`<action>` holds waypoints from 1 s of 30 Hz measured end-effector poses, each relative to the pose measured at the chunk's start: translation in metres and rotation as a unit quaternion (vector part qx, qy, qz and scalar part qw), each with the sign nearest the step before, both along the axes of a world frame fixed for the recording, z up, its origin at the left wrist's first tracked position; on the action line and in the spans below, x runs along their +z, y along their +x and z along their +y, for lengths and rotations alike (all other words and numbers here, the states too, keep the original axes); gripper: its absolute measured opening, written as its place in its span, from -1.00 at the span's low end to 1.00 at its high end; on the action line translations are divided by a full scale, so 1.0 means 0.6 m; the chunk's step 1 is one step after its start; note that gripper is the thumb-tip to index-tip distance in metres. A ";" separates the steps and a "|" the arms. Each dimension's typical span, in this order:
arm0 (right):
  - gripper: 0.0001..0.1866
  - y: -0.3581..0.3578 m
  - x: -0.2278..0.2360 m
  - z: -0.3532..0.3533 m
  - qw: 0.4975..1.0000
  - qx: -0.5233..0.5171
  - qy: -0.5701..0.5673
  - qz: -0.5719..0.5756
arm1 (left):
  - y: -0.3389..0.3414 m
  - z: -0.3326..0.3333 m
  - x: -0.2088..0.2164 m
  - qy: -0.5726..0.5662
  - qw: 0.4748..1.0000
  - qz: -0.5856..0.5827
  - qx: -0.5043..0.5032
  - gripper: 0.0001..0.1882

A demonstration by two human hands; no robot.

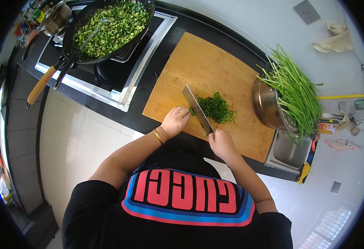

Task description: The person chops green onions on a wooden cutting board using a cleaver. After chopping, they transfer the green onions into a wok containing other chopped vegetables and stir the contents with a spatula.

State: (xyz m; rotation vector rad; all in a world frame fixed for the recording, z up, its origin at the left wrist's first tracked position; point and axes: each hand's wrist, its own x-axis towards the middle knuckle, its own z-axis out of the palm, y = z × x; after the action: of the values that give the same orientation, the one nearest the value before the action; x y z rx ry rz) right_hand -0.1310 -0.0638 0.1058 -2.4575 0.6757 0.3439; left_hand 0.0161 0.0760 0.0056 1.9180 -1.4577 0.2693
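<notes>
My right hand (222, 144) grips the handle of a cleaver (197, 109), whose broad blade slants away toward the far left over a wooden cutting board (207, 58). Against the blade's left side, my left hand (176, 121) is closed with its fingers curled. A bit of green chives (191, 112) shows between its fingertips and the steel; the rest of what it holds is hidden. Finely chopped chives (216, 108) lie in a small heap just right of the blade. Scattered green specks surround the heap.
A wok (151, 12) of chopped greens with a spatula stands on the stove (130, 81) at far left. Beside it is a metal pot (55, 18). Long chives (296, 89) rest across a steel pot (263, 101) right of the board, near a small sink (290, 149).
</notes>
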 end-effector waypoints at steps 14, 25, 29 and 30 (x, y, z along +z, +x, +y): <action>-0.76 0.066 -0.048 0.026 0.999 0.000 -0.030 -0.034 | -0.001 -0.002 -0.008 -0.021 0.999 0.031 -0.002 -0.87; -0.75 0.022 0.001 -0.009 0.999 -0.020 0.019 -0.043 | 0.002 0.004 0.013 -0.037 0.990 0.137 0.026 -0.87; -0.74 0.004 0.002 -0.002 1.000 -0.006 -0.010 -0.021 | 0.005 0.010 0.026 -0.041 0.992 0.122 0.016 -0.89; -0.74 0.002 0.000 0.000 1.000 0.001 -0.013 -0.023 | 0.006 0.013 0.027 -0.033 0.993 0.110 0.012 -0.90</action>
State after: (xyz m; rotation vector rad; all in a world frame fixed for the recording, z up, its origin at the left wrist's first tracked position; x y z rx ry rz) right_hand -0.1299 -0.0637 0.1059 -2.4839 0.6621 0.2802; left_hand 0.0197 0.0841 0.0217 1.8486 -1.2662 0.1109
